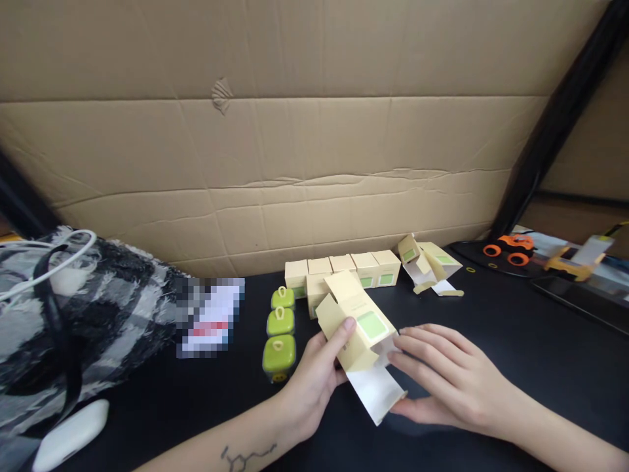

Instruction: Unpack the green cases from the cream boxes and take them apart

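My left hand (314, 373) grips a small beige carton with a green label (361, 324), thumb on its side panel. Its top flaps stand open and a white inner flap hangs from its lower end. My right hand (449, 373) touches that lower end, fingers together over the white flap, thumb beneath it. Three green square objects (279, 334) lie in a column just left of my left hand. A row of closed beige cartons (344, 270) stands behind, against the cardboard wall.
An opened, flattened carton (430, 265) lies at the right of the row. A black-and-white fuzzy cloth (83, 314) with a white cable and a white device (71, 432) fills the left. An orange toy vehicle (508, 248) sits far right. Corrugated cardboard (295, 131) backs the black table.
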The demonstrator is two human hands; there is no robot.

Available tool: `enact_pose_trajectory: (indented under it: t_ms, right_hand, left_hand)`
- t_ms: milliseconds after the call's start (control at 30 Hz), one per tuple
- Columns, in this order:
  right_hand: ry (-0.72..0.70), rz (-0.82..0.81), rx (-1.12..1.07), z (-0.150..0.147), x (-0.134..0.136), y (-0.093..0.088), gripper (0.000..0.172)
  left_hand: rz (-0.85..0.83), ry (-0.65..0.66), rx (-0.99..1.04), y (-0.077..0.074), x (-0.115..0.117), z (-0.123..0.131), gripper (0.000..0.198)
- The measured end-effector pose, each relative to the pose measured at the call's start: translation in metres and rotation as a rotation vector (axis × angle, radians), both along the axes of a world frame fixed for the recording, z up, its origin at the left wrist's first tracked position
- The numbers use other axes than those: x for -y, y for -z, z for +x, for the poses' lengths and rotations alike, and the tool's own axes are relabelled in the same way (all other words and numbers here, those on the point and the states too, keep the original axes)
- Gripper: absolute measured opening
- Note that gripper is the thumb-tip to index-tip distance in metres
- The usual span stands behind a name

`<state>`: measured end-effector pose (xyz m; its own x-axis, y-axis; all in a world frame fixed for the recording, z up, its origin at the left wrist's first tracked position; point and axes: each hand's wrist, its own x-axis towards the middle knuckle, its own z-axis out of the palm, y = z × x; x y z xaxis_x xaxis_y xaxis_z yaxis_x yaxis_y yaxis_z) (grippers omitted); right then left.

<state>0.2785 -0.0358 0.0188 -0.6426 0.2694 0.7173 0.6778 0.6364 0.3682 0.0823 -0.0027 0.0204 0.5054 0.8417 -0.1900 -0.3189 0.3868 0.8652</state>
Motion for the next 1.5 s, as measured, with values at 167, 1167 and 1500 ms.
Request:
enact_pose_trajectory:
  t_ms: [167,1167,1500]
  right_hand:
    - [-0.016,-0.103,0.016,-0.006,0.000,0.002,0.035]
    - [-0.051,-0.036,0.329,0.010,0.008,-0.008,0.044]
    - [0.351,-0.069,-0.140,0.172,-0.051,-0.035,0.040]
  left_hand:
    - [-0.010,-0.039,0.002,0.000,0.002,0.001,0.039]
    - [0.044,-0.006,-0.060,0.012,0.003,0.004,0.055]
    - [0.182,0.030,-0.137,0.028,0.003,0.010,0.066]
